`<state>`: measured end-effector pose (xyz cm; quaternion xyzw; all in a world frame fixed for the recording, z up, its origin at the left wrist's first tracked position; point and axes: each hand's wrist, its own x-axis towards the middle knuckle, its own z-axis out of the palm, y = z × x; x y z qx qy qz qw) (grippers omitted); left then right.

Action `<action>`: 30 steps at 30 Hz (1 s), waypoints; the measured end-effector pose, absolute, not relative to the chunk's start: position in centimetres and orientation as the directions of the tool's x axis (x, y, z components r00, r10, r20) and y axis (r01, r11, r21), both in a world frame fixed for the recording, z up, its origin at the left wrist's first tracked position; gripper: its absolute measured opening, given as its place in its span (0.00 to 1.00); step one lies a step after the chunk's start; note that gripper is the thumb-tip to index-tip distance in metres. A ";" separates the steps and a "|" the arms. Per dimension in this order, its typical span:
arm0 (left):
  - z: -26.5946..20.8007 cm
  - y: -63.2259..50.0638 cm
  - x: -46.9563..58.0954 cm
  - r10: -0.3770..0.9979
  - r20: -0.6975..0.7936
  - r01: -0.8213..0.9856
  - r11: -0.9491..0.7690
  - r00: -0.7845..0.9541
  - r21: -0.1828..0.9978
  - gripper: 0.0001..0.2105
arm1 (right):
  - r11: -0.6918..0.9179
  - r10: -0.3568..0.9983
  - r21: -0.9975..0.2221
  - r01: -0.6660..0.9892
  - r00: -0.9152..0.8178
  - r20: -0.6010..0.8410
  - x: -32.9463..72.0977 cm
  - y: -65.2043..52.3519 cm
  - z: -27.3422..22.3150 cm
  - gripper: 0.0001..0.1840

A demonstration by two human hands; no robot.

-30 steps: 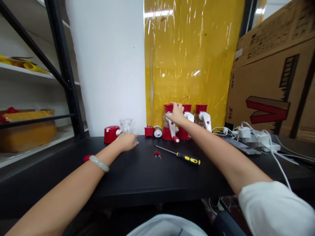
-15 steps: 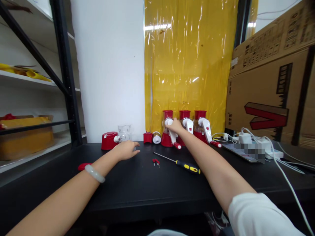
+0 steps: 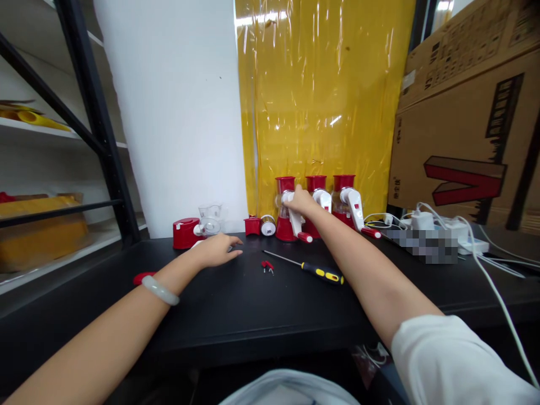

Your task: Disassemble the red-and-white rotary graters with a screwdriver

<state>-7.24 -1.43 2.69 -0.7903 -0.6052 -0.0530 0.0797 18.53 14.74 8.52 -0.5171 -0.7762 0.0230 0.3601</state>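
Three red and white rotary graters stand in a row at the back of the table. My right hand is closed on the leftmost rotary grater, at the white crank by its drum; the fingertips are partly hidden. My left hand hovers low over or rests on the table, thumb and fingers apart, holding nothing I can see. Behind it are a red grater base and a clear plastic grater body. A red block-shaped part and a grater drum stand between my hands.
A yellow and black screwdriver lies mid-table beside small red clips. A red handle lies by my left wrist. Chargers and white cables and a large cardboard box are at right; shelving is at left.
The view has shifted slightly, so the table things sit higher in the picture. My right hand stays on the leftmost grater. My left hand's fingers have spread a little, and it remains near the same spot.
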 end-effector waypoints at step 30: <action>2.6 -1.0 -7.5 0.947 0.178 0.960 -0.278 0.267 0.040 0.28 | 0.425 0.847 -0.114 0.898 -0.350 0.401 20.0 7.8 13.6 0.57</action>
